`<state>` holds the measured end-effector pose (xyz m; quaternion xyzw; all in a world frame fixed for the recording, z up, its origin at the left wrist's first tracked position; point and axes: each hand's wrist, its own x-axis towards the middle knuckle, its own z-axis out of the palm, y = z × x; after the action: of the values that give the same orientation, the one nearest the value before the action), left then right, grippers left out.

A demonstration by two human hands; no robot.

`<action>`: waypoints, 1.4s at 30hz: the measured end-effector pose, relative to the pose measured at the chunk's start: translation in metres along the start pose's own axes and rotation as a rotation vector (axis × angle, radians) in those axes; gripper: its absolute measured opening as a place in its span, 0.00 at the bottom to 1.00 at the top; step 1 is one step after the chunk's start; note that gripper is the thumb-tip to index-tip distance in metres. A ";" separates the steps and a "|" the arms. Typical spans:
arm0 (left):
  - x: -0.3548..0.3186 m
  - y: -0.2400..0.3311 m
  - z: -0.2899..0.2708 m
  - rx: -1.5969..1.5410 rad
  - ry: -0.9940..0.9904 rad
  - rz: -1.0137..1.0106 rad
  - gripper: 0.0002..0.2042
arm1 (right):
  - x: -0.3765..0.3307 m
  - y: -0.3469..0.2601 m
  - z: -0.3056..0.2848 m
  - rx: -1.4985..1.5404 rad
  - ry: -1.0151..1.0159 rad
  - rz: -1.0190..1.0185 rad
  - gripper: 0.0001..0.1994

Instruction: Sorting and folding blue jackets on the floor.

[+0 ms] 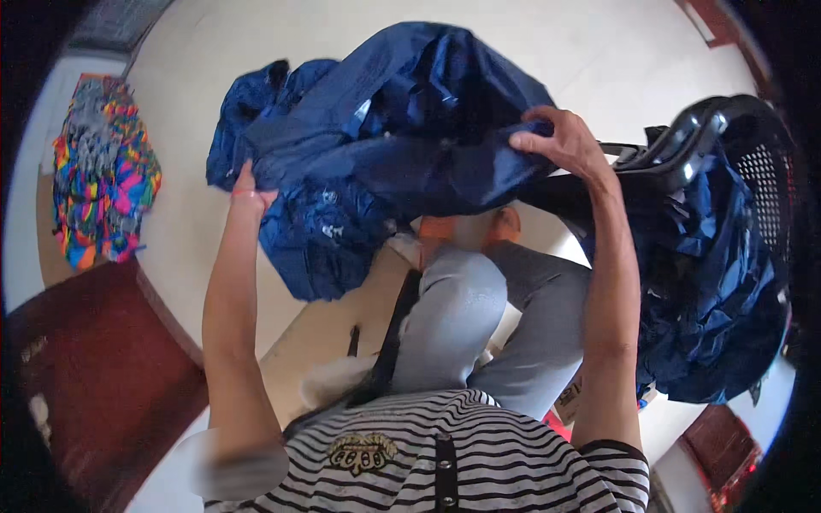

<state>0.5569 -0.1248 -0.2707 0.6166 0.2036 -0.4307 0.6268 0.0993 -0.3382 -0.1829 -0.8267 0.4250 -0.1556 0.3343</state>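
Observation:
A large piece of thin, shiny navy blue fabric (410,162), bunched and creased like a garment, is stretched between my two hands above my knees. My left hand (250,190) is closed on its left side, next to a hanging part with a small white mark. At the right end, my right hand (560,144) pinches the edge between thumb and fingers. The fabric's far side bulges up and its left end is crumpled. Folds hide part of my left fingers. Which kind of garment it is, I cannot tell.
To my right, a black chair (684,150) with a perforated back bears more navy fabric (710,291). A multicoloured heap (107,175) lies at the far left. Dark red furniture (107,368) stands at the lower left. Pale floor (599,51) stretches ahead.

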 end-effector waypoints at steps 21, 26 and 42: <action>0.139 -0.117 -0.231 0.936 0.361 0.246 0.49 | -0.015 0.002 -0.010 1.280 0.890 0.382 0.17; 0.150 -0.196 -0.270 0.946 0.832 -0.104 0.64 | -0.029 0.013 -0.007 1.132 0.915 0.459 0.17; 0.239 -0.301 -0.163 1.185 0.400 -0.032 0.28 | -0.035 0.020 -0.007 1.054 0.876 0.533 0.15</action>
<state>0.4946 0.0000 -0.6643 0.9251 0.0529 -0.3557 0.1217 0.0624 -0.3210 -0.1906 -0.2869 0.5748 -0.5690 0.5133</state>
